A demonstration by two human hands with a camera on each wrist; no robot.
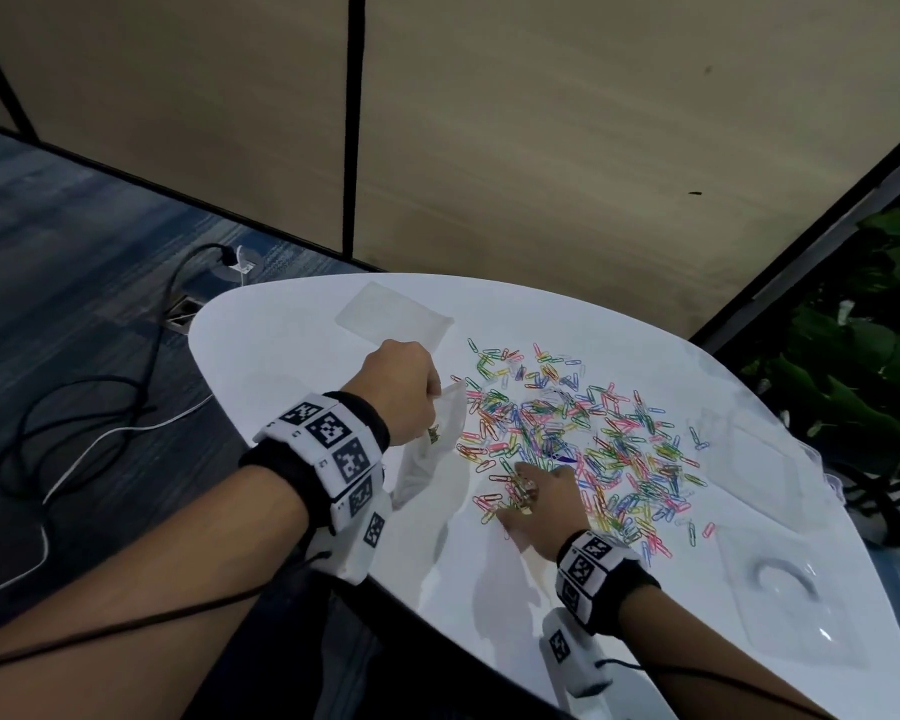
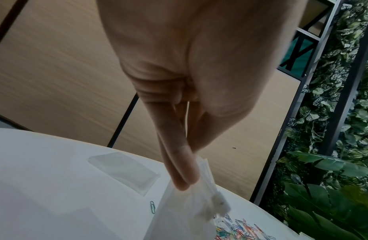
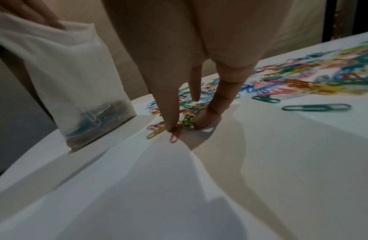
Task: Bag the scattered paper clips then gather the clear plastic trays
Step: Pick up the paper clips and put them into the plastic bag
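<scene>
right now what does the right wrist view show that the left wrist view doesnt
Only the right wrist view: the right hand with fingertips down on a small bunch of clips, and clips already lying in the bottom of the bag.

Only the left wrist view: the left hand pinching the bag's top edge, and a flat clear tray on the table beyond.

Both: the bag, the scattered paper clips, the white table.

White round table point(image 1: 292, 314); tan panel wall point(image 1: 541, 122); blue-grey carpet point(image 1: 74, 241); leafy plants point(image 1: 863, 356).
</scene>
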